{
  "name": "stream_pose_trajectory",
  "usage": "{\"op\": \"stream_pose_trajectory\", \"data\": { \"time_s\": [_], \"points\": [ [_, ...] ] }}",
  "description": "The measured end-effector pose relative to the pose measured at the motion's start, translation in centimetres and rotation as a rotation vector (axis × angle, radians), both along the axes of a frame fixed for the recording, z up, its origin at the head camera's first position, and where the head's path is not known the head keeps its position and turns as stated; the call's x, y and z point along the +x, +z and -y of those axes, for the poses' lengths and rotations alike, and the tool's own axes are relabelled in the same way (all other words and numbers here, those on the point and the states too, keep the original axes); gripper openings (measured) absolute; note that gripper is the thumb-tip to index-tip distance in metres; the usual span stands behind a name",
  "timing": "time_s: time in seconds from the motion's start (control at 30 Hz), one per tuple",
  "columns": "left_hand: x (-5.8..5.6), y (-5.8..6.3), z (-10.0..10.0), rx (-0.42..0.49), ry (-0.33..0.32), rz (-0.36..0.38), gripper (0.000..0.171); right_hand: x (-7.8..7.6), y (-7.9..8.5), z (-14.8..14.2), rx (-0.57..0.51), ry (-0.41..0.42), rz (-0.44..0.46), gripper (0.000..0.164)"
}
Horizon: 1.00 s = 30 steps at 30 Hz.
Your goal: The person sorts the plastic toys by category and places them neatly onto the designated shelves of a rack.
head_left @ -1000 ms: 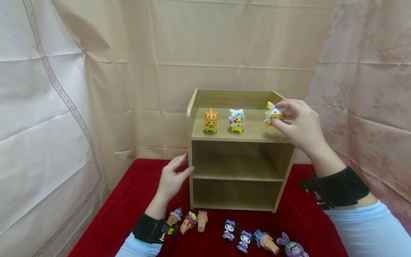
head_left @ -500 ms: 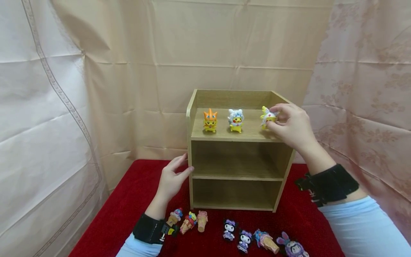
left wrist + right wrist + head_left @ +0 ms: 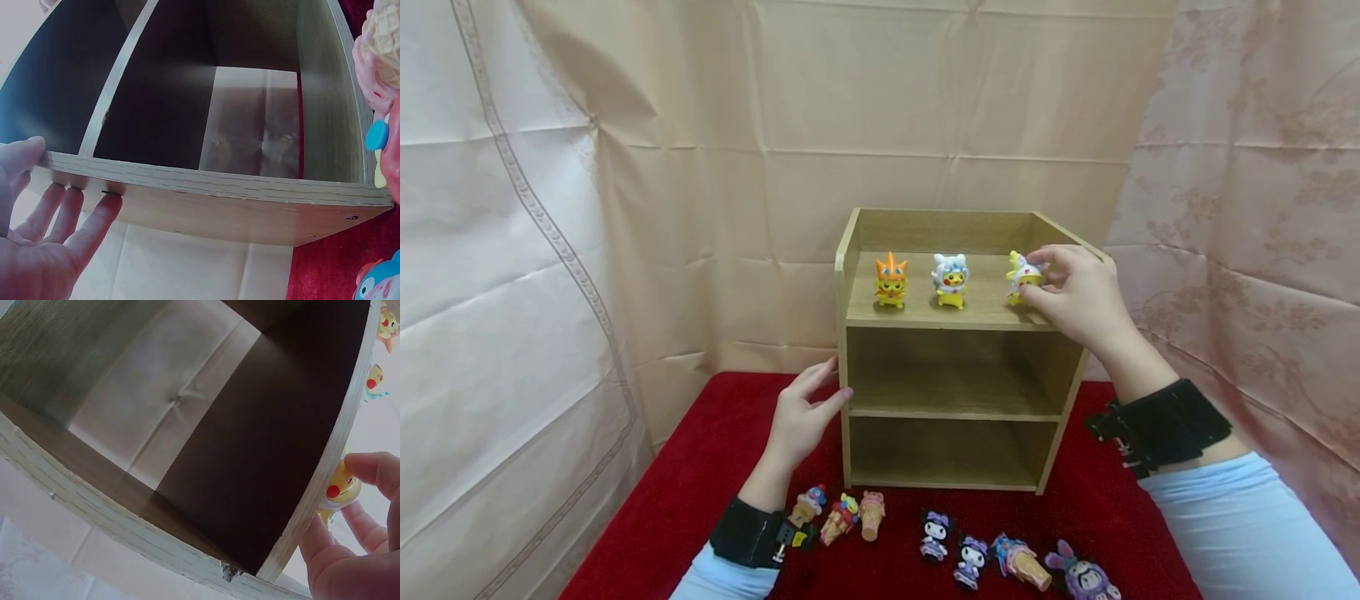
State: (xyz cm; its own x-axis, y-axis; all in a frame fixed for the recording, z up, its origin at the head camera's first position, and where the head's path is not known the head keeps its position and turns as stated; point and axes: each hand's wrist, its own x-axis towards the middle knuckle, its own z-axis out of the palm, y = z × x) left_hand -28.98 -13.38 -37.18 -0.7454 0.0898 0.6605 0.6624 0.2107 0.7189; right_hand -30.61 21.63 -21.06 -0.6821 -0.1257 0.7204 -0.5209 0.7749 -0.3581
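In the head view a three-level wooden shelf (image 3: pixel 955 325) stands on red cloth. My left hand (image 3: pixel 802 414) holds its left side panel, thumb at the front edge and fingertips against the outer face, as the left wrist view shows. On the top level, my right hand (image 3: pixel 1078 292) pinches a yellow Pikachu figurine with a white hood (image 3: pixel 1024 277) between thumb and fingers. It stands upright near the right end, its right side partly hidden. Left of it are a white-hooded Pikachu figurine (image 3: pixel 951 282) and an orange-hooded Pikachu figurine (image 3: pixel 891 282), spaced apart.
On the red cloth (image 3: pixel 685 500), ice-cream-cone figurines (image 3: pixel 872 516) lie in front of the shelf at left. Further right are two black-and-purple figurines (image 3: pixel 935 536), a cone figurine with a blue top (image 3: pixel 1022 564) and a purple rabbit-eared figurine (image 3: pixel 1084 575). Curtains (image 3: pixel 925 100) hang behind.
My right hand has moved left and slightly down with the figurine, bringing it to the top level beside the others. Over the last half second it shifts only slightly. My left hand stays put.
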Motion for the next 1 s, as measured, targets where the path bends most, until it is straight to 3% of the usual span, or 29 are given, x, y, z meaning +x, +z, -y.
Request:
{"op": "stream_pose_trajectory", "data": {
  "time_s": [0.63,1.0],
  "points": [
    [0.07,0.03,-0.07,0.019,-0.019,0.005,0.050,-0.45,-0.30,-0.17,-0.006,-0.017,0.099,0.034],
    [0.02,0.10,0.00,0.018,-0.013,0.014,0.050,-0.43,-0.26,-0.02,-0.009,-0.013,0.111,0.037]
  ]
}}
